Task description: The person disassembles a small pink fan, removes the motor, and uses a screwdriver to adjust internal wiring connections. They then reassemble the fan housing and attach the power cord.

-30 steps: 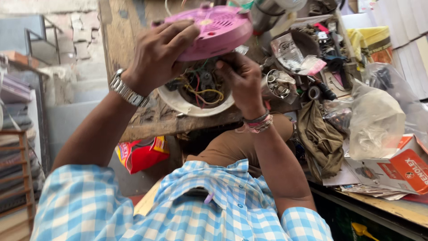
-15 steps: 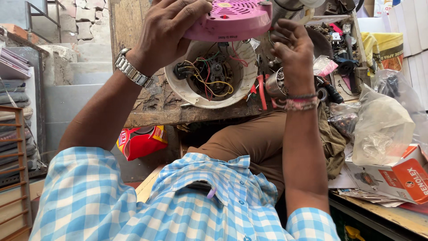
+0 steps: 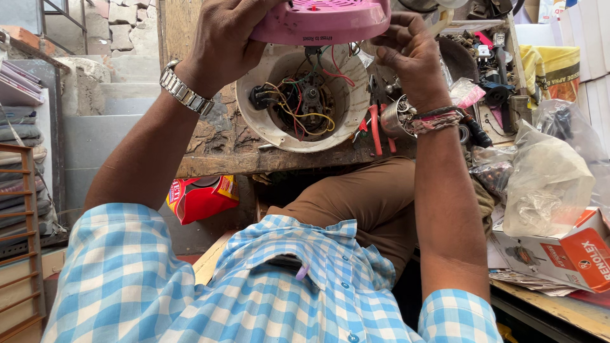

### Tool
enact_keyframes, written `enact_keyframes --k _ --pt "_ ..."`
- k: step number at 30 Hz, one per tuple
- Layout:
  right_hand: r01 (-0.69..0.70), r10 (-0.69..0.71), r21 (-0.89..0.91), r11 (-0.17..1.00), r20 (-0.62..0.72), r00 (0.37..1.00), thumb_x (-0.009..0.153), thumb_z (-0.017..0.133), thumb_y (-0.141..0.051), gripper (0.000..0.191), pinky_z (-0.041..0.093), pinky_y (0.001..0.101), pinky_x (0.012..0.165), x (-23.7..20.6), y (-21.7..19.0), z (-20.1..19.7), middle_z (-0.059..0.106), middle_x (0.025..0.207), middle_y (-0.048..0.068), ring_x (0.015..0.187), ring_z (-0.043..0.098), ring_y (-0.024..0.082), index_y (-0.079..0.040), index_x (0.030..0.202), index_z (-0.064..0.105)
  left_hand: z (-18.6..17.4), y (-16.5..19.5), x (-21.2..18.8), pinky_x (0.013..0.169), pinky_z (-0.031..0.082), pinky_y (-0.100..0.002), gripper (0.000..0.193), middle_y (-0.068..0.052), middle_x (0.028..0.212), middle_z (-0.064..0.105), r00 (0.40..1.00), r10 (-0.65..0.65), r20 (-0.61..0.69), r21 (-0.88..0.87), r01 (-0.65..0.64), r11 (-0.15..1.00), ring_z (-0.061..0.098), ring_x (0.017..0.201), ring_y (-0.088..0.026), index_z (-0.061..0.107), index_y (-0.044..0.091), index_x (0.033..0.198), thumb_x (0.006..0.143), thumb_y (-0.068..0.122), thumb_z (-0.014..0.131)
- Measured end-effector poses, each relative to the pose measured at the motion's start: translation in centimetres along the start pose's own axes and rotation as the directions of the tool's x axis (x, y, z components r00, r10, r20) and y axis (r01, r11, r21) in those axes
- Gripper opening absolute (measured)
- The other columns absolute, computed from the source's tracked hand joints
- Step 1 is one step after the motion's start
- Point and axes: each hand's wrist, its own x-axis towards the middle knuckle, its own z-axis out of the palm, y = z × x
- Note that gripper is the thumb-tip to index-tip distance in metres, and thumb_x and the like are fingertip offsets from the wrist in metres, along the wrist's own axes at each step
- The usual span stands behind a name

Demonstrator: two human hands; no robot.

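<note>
Both hands gripping pink vented cover (image 3: 321, 22), raised above workbench.
Left hand (image 3: 222, 41) clasped over cover's left side, right hand (image 3: 410, 60) pinching its right rim; white round housing (image 3: 302, 101) with exposed wires directly beneath, on worn wooden bench (image 3: 216, 149).

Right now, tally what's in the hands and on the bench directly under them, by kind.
Pink vented cover, held by left hand and right hand: 1
White round appliance housing with wiring: 1
Red-handled pliers: 1
Total: 3
</note>
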Motion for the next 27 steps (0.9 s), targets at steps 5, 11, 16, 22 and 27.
enact_keyframes --k 5,11,16,22,27 --pt "0.055 -0.055 0.018 0.998 0.004 0.998 0.104 0.067 0.005 0.042 0.063 0.0304 0.097 0.9 1.5 1.7 0.067 0.131 0.007 0.129 0.066 0.015 -0.01 0.141 0.051 0.3 0.0 -0.1 0.083 0.057 -0.04 0.05 -0.006 0.112 0.07 0.999 -0.023 -0.036 0.025 0.024 0.999 0.07 0.097 -0.028 0.057 0.008 0.143 0.097 -0.007 0.068" --pt "0.124 -0.161 -0.372 0.92 -0.069 0.985 0.101 0.065 0.008 0.043 0.06 0.0305 0.091 1.1 2.6 2.9 0.061 0.124 0.007 0.107 0.064 0.016 -0.007 0.14 0.062 -0.6 0.5 0.7 0.094 0.056 -0.042 0.043 -0.012 0.12 0.071 0.998 0.011 -0.055 0.017 -0.01 1.0 0.07 0.109 -0.032 0.058 0.006 0.139 0.1 -0.007 0.066" --pt "0.184 -0.351 -0.851 0.492 -0.001 0.937 0.102 0.075 -0.001 0.032 0.055 0.0438 0.089 1.2 1.8 2.1 0.07 0.115 0.008 0.105 0.067 0.029 -0.007 0.132 0.065 -0.7 1.3 1.8 0.108 0.056 -0.044 0.038 -0.014 0.129 0.071 0.996 0.041 -0.082 -0.02 -0.043 0.999 0.069 0.126 -0.034 0.057 0.004 0.138 0.102 -0.006 0.068" --pt "0.154 -0.411 -0.891 0.426 -0.039 0.911 0.095 0.084 -0.012 0.025 0.055 0.0449 0.092 -2.7 -0.4 2.0 0.058 0.132 0.014 0.118 0.061 0.034 -0.02 0.117 0.079 -1.4 2.1 1.2 0.109 0.054 -0.047 0.034 -0.015 0.132 0.07 0.998 0.024 -0.06 0.012 -0.023 1.0 0.066 0.127 -0.035 0.058 0.003 0.135 0.103 -0.001 0.07" --pt "0.312 -0.394 -0.892 0.327 0.171 0.903 0.099 0.086 -0.019 0.015 0.041 0.0479 0.126 -5.9 -1.8 1.5 0.039 0.165 0.014 0.156 0.03 0.039 -0.017 0.11 0.076 -1.4 2.7 0.7 0.104 0.052 -0.045 0.034 -0.014 0.13 0.069 1.0 0.021 0.007 -0.028 -0.021 0.999 0.066 0.121 -0.034 0.059 0.003 0.135 0.103 -0.001 0.07"
